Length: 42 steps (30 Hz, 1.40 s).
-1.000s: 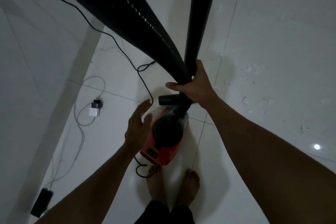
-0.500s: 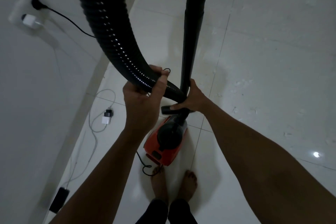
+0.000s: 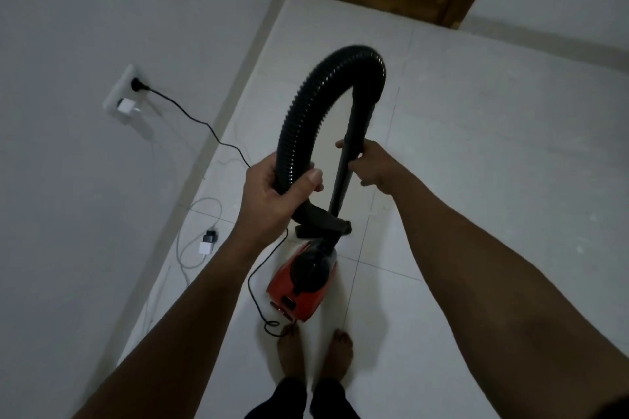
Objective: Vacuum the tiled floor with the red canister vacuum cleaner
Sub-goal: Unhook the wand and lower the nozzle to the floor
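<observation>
The red canister vacuum sits on the tiled floor just ahead of your feet. Your left hand grips the hose, and your right hand grips the wand. The cord seems to loop by your toes, so stepping forward could snag it.

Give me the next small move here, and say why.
Probably swing the wand forward with the right hand so the floor nozzle moves onto open tile: it lies right by the front of the red canister, and the left hand grips the hose loop up clear.
</observation>
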{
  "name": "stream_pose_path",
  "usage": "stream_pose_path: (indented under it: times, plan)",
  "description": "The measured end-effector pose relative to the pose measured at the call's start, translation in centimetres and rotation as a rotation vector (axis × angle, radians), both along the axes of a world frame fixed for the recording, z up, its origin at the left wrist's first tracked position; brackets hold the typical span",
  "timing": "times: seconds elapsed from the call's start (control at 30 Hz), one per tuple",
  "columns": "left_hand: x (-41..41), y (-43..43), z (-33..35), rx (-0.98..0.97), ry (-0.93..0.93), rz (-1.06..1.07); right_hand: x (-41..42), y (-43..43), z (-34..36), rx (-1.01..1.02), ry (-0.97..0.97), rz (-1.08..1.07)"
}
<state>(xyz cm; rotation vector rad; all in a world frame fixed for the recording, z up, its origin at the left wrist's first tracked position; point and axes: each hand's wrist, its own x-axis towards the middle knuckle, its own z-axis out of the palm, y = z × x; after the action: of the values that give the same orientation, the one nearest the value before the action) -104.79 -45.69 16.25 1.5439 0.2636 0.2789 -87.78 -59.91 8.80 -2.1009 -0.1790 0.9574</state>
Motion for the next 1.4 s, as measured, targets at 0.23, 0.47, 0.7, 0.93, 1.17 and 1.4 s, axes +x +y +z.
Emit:
stream_pose_path:
  times: [0.23,0.47,0.7,0.93,1.17,1.4]
  plan:
    - [-0.4,-2.4,8.6,-0.003,0.209,-0.136,-8.0,-3.6,6.1,0.227,0.331,-0.495]
    - [-7.4,-6.6,10.1,0.173,0.418,-0.510,-16.9,-8.0,7.0,0.468,0.756,-0.853]
    - [-16.0,-9.7,7.3,0.278,0.485,-0.578,-23.6,-11.1,5.6,0.474,0.862,-0.828]
    - [-23.9,-13.6,3.9,0.329,0.552,-0.472,-30.1,-13.1,3.8,0.400,0.880,-0.889]
    - [-29.9,-14.9,-0.5,0.385,0.587,-0.451,-34.1,-13.5,3.1,0.131,0.738,-0.711]
    - [-34.0,-14.9,-3.2,0.409,0.642,-0.454,-38.0,-11.0,1.1,-0.002,0.634,-0.659]
